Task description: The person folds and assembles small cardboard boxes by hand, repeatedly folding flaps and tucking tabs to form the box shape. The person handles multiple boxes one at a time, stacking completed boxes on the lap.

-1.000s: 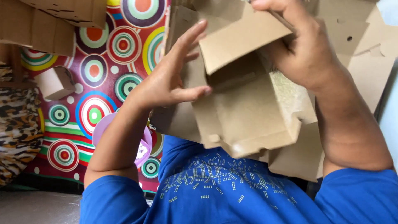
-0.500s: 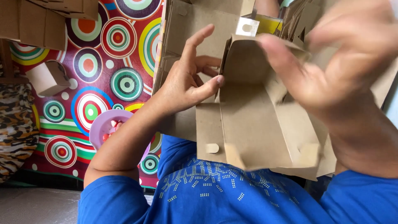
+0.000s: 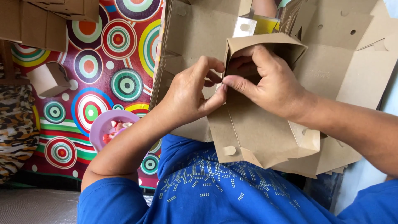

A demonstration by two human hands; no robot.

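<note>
Since half a second ago both hands have drawn together at the mouth of the brown cardboard box (image 3: 257, 132): the right hand (image 3: 269, 83), then raised and blurred close to the camera, now sits down on the box, and the left hand (image 3: 190, 93) has slid in from the side wall to meet it.

In the head view, the box is held up in front of the person's chest, above the blue shirt (image 3: 215, 195), half folded, its open end turned away and a flap with a round tab hanging low. The right hand has its fingers curled inside the opening and its thumb outside, pinching the box's front wall. The left hand pinches the same edge, thumb tip touching the right thumb. Behind the box leans a stack of flat cardboard blanks (image 3: 344, 54). To the left lies a cloth with coloured rings (image 3: 103, 62), and on it a purple bowl (image 3: 101, 126) with pink and white bits and a small folded box (image 3: 47, 79).
</note>
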